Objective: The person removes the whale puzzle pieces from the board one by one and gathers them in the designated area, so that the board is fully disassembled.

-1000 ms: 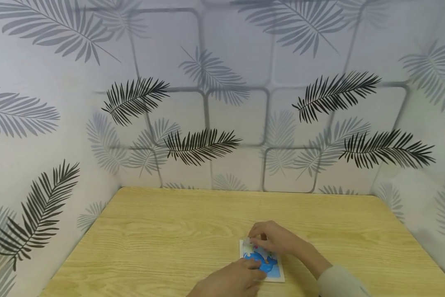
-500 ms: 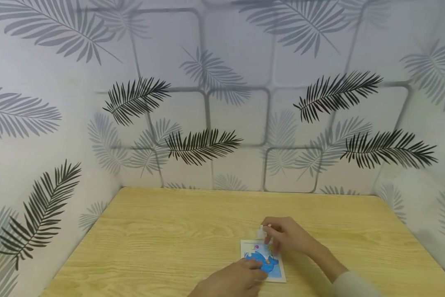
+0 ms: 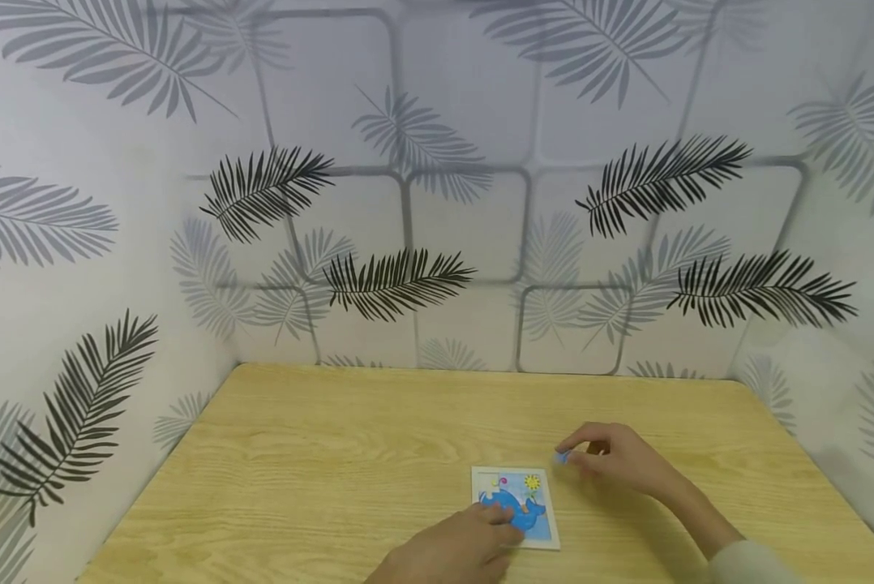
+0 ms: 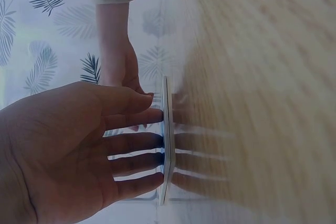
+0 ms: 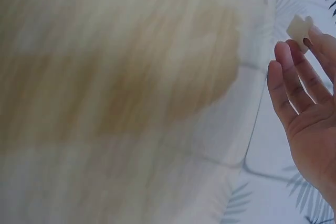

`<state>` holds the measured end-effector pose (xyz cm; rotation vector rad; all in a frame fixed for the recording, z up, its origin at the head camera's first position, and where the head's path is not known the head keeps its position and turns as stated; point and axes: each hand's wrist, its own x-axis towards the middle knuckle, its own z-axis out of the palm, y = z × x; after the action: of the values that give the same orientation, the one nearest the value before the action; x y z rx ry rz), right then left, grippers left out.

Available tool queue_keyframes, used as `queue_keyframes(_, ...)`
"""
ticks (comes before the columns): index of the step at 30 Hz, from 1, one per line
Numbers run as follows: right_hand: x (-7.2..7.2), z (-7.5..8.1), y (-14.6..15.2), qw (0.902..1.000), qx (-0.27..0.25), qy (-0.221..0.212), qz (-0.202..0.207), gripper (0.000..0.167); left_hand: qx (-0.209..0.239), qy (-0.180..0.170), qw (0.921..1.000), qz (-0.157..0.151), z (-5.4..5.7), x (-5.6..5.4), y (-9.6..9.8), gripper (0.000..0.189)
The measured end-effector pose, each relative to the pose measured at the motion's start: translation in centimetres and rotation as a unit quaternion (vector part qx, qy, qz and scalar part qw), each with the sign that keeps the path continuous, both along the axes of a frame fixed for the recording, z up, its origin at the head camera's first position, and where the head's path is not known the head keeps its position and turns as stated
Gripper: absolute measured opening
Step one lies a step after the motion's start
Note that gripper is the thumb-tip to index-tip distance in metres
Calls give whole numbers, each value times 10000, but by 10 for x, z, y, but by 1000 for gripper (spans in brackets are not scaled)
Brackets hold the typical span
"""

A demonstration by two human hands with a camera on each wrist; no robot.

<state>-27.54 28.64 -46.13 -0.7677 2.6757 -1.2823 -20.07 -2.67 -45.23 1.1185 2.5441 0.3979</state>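
A small jigsaw puzzle (image 3: pixel 540 530) in a white frame lies on the wooden table, showing a blue whale and a yellow sun. My left hand (image 3: pixel 455 545) rests its fingertips on its lower left part, covering some of the whale. In the left wrist view the fingers of this hand (image 4: pixel 68 150) reach straight to the puzzle's face, and its thin edge (image 4: pixel 167 129) shows. Right of the puzzle's top corner, my right hand (image 3: pixel 623 461) pinches a small blue puzzle piece (image 3: pixel 562 457) between thumb and fingers. The right wrist view shows that piece's pale side (image 5: pixel 298 29).
The wood-grain table (image 3: pixel 320 454) extends around the puzzle on all sides. Behind it and to both sides stand pale walls (image 3: pixel 466 324) patterned with grey and black leaves.
My right hand has moved from the puzzle's top left corner to the right, off the puzzle, with a piece between its fingers. The sun is now uncovered. My left hand has stayed on the puzzle.
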Motion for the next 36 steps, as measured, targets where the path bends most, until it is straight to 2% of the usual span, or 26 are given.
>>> queue_keyframes(6,3,-8,19,9997,135,-163,-127,14,50,38,10000,20,0,1,-1,39)
queue_keyframes(13,3,-13,30,9993,141,-278,193,13,18,21,10000,39,1,1,-3,40)
queue_keyframes(18,1,-16,36,9989,107,1,456,16,125,83,9999,-58,1,2,-4,40)
queue_keyframes(25,-1,-21,39,9972,123,231,706,9,124,35,9999,-10,1,3,-3,40)
queue_keyframes(31,2,-19,37,9989,156,40,450,10,111,54,9999,-30,0,3,-3,40)
queue_keyframes(33,3,-18,34,9993,88,-140,349,12,90,46,9999,-30,-1,2,-2,40)
queue_keyframes(36,3,-15,26,9992,11,-181,347,17,35,52,10000,-62,-1,2,-2,41)
